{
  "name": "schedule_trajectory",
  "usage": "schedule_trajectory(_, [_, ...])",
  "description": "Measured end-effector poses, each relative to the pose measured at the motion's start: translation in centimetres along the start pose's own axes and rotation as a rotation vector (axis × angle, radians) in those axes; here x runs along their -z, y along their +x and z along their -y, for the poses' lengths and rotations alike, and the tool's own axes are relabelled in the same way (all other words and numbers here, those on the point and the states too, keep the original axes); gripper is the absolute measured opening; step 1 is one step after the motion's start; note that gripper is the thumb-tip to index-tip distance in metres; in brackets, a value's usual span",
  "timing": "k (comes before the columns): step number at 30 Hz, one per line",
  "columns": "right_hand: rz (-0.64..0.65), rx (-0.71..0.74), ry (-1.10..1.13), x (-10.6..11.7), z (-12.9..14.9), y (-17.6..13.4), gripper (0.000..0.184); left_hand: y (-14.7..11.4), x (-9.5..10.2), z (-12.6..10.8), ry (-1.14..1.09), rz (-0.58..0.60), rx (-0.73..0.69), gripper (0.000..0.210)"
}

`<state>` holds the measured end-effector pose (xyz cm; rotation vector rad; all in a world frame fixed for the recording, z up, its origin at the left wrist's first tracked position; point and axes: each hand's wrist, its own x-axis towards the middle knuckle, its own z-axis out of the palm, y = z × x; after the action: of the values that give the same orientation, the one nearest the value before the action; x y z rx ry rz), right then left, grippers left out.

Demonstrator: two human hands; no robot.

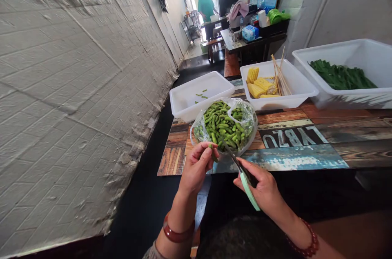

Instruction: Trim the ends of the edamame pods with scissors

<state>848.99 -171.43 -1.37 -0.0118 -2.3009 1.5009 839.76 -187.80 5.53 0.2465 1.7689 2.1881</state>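
Between the thumb and fingers of my left hand [198, 165] is a green edamame pod [214, 153]. My right hand [263, 187] grips scissors [248, 191] with pale green handles, their blades pointing up and left towards the pods. Just beyond both hands, a clear plastic bag [251, 122] full of edamame pods [222, 122] sits open at the table's near edge. Behind it to the left stands a white tub [180, 98] with a few loose pods lying on its bottom.
Another white tub [303, 89] holds corn [260, 86] and thin wooden skewers [279, 75]. Farther right, a larger tub [337, 98] contains green leaves [341, 75]. All rest on the patterned table [297, 157]. A white brick wall [76, 108] runs along the left. A person [206, 6] stands near the far doorway.
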Motion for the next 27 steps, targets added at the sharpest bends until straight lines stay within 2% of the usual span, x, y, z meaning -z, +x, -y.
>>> schedule_trajectory(7, [0.144,0.108,-0.035,0.2,1.5,0.1,0.061,-1.4,1.1,0.6,0.146,-0.003,-0.075,0.030])
schedule_trajectory(14, [0.177,0.154,-0.146,0.0,2.0,0.0,0.070,-2.3,1.8,0.9,0.200,-0.016,-0.094,0.028])
schedule_trajectory(27, [0.170,0.223,-0.191,-0.1,2.0,0.0,0.060,-2.8,2.0,0.3,0.239,0.033,-0.094,0.027])
